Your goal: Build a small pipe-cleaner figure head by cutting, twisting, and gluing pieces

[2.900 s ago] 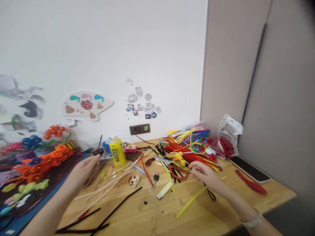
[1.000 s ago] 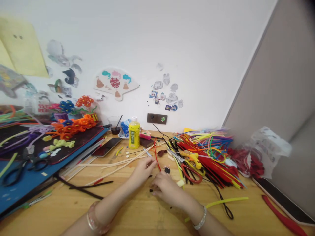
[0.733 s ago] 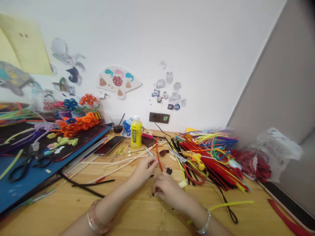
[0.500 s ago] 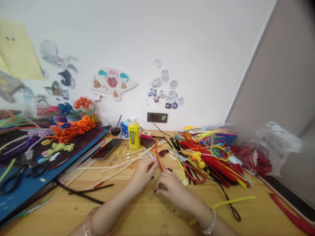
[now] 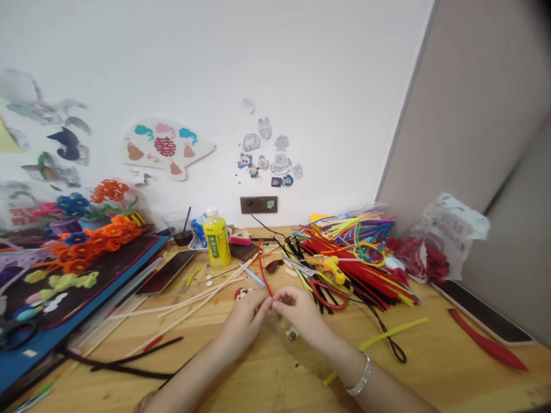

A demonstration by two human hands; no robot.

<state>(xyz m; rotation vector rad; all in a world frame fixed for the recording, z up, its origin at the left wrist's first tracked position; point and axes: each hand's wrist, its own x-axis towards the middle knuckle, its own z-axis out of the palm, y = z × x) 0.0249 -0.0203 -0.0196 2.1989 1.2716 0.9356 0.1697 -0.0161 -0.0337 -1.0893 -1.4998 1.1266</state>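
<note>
My left hand (image 5: 249, 314) and my right hand (image 5: 299, 312) meet fingertip to fingertip above the table. Both are closed in a pinch; what they hold, if anything, is too small to make out. A thin red pipe cleaner (image 5: 262, 267) runs down to the fingertips from behind; whether it is held or lies beyond them I cannot tell. Beside my left hand is a small red and white piece (image 5: 241, 293), partly covered. Below my right hand lies a small pale and dark piece (image 5: 292, 334).
Scissors (image 5: 329, 292), a yellow glue gun (image 5: 333, 267) and many pipe cleaners (image 5: 361, 275) lie to the right. Wooden sticks (image 5: 202, 298), a phone (image 5: 167, 272) and a yellow bottle (image 5: 217, 241) are left. Orange pipe-cleaner flowers (image 5: 92, 244) rest on a dark mat (image 5: 124, 269).
My hands have come together, fingertips meeting, where a gap stood between them before. The view has turned right. The small pieces beside my left hand and below my right hand now show.
</note>
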